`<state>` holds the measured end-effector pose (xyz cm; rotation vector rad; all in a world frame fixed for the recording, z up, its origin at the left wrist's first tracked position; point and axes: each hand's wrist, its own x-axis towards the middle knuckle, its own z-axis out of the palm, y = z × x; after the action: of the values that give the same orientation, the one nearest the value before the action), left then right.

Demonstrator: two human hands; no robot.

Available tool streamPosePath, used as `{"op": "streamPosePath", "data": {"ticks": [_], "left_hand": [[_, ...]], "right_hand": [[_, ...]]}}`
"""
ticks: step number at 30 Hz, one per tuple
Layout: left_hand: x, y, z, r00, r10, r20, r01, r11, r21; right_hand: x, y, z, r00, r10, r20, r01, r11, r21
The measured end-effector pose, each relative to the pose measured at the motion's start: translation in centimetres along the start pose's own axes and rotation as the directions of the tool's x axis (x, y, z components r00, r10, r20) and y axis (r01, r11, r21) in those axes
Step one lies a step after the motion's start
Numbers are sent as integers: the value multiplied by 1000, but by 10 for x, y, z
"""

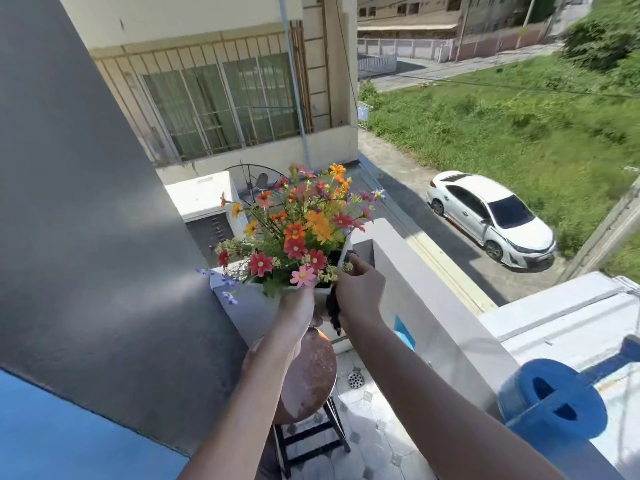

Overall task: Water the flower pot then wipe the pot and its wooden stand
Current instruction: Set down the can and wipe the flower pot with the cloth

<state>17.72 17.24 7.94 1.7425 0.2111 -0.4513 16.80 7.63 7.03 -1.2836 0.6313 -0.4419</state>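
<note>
A white square pot [322,290] full of red, orange and pink flowers [298,233] is lifted above a round reddish-brown stool [311,372]. My left hand [298,310] holds the pot from below at its near side, its fingers hidden under the flowers. My right hand [360,289] is at the pot's right rim and grips a dark cloth [334,313] that hangs down between the two hands. The stool's worn top shows below my left forearm, on black legs.
A grey wall [97,237] stands close on the left. A white balcony parapet [426,296] runs along the right with a blue watering can [550,403] on it. Tiled floor with a drain [355,379] lies below. A white car [491,220] is parked down on the street.
</note>
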Motion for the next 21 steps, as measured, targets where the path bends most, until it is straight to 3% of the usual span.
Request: {"op": "streamPosePath", "data": {"ticks": [3, 8, 13, 17, 21], "left_hand": [[7, -1, -4, 998, 12, -57, -12, 1000, 4], [0, 10, -17, 999, -2, 35, 9, 980, -201], [-14, 18, -24, 988, -19, 154, 75, 925, -372], [-24, 26, -30, 984, -11, 179, 96, 878, -469], [-22, 25, -35, 986, -22, 166, 111, 828, -550]], "right_hand": [[-8, 7, -1, 982, -154, 106, 162, 984, -77], [-8, 2, -3, 880, -364, 305, 426, 889, -169], [21, -29, -9, 800, -511, 314, 594, 749, -294], [44, -38, -14, 736, -584, 342, 674, 673, -303], [49, -7, -23, 785, -528, 324, 618, 703, -351]]}}
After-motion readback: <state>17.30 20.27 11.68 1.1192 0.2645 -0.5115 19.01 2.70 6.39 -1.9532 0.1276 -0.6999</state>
